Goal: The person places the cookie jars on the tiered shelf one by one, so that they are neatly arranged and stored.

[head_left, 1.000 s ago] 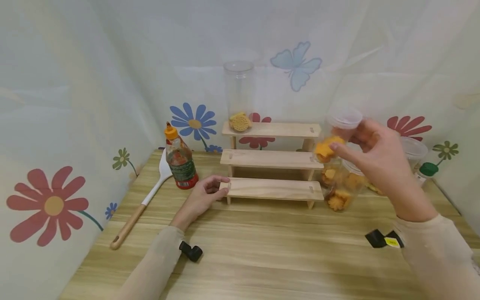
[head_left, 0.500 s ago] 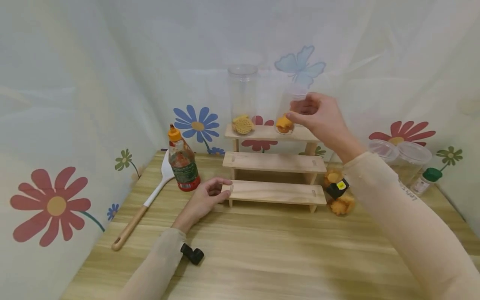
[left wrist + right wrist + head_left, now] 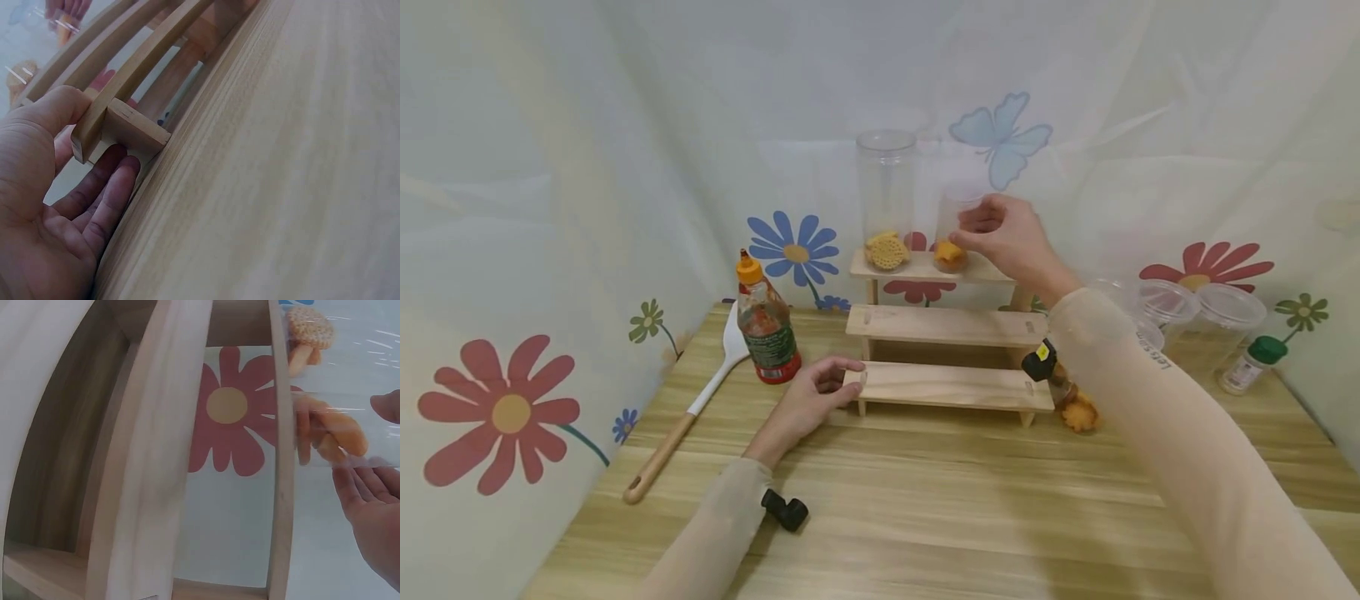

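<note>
My left hand [image 3: 808, 396] pinches the left end of the lowest tier of a three-tier wooden display shelf [image 3: 951, 383]. In the left wrist view, the thumb lies over that board [image 3: 103, 115] and the fingers are beneath it. My right hand [image 3: 1011, 242] grips a clear plastic jar [image 3: 950, 255] with orange snacks at its bottom. That jar stands upright at the top tier, its base right at the board in the right wrist view. Just left of it on the same tier is a taller clear jar [image 3: 886, 250] with yellow waffle-like biscuits.
A sauce bottle [image 3: 766, 329] with an orange cap stands left of the shelf, beside a white spatula [image 3: 677, 433] with a wooden handle. To the right are several clear jars [image 3: 1217, 321], orange snacks [image 3: 1080, 412] partly behind my sleeve, and a green-capped bottle [image 3: 1251, 367].
My right hand has carried the jar of orange snacks from the right side leftward onto the top tier, beside the taller jar. The left hand keeps its hold on the lowest tier.
</note>
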`<state>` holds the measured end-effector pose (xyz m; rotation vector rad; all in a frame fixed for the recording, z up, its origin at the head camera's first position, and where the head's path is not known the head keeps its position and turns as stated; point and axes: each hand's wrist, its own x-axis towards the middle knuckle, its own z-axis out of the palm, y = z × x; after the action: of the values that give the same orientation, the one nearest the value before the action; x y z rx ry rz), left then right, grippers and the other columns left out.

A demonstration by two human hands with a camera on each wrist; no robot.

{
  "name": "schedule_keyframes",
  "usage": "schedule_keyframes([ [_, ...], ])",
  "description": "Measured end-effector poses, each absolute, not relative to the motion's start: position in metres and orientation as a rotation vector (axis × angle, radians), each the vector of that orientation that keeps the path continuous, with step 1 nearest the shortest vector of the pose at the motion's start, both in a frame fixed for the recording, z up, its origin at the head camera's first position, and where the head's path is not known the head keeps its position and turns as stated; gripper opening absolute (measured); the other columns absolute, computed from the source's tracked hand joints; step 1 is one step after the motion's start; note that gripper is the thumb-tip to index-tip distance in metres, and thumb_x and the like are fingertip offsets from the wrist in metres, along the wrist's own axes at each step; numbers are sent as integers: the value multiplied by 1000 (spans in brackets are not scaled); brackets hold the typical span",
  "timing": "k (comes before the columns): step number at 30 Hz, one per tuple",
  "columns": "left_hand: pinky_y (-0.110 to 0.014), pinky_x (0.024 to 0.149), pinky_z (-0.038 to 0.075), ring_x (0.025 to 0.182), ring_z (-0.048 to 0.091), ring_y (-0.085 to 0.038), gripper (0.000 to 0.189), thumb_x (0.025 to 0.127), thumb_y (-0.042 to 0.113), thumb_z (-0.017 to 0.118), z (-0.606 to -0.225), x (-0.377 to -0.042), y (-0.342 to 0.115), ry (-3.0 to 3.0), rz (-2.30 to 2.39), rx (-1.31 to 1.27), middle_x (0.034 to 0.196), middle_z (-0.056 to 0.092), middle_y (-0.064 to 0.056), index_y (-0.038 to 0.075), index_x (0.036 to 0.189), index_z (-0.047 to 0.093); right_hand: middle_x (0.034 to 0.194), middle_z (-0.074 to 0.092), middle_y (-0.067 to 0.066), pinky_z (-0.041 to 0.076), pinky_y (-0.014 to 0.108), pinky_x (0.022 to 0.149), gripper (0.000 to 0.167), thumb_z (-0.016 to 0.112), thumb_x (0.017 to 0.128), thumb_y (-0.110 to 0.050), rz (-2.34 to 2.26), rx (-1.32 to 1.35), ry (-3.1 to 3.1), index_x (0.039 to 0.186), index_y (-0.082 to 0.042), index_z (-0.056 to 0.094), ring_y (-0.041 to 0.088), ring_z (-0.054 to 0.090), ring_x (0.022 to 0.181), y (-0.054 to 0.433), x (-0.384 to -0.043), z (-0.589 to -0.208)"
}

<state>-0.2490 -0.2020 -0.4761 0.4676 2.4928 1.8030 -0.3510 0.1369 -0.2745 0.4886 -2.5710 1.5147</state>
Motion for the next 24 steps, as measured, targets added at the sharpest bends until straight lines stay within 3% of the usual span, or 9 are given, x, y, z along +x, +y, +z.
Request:
schedule_keyframes([
  [9,-29,87,57,102,70,-26,30,107,21,78,-476,-247,-202,2506,1781,473,118,72,-13,14,136,76,141,70,20,53,47,118,47,81,105,-22,1516,511,-2581,140,4,63,33,68,133,137,-351,-278],
  [16,-28,85,59,101,71,-25,30,108,20,78,-477,-250,-202,2483,1805,487,118,73,-13,14,137,76,156,62,22,48,46,123,80,83,103,-20,1620,462,-2529,167,3,41,35,60,146,141,-345,-271],
  [24,-28,83,60,99,71,-24,31,107,21,79,-477,-252,-202,2482,1810,477,117,72,-14,14,137,76,163,57,18,49,39,123,87,87,100,-24,1713,460,-2365,171,-5,39,32,58,149,163,-319,-256],
])
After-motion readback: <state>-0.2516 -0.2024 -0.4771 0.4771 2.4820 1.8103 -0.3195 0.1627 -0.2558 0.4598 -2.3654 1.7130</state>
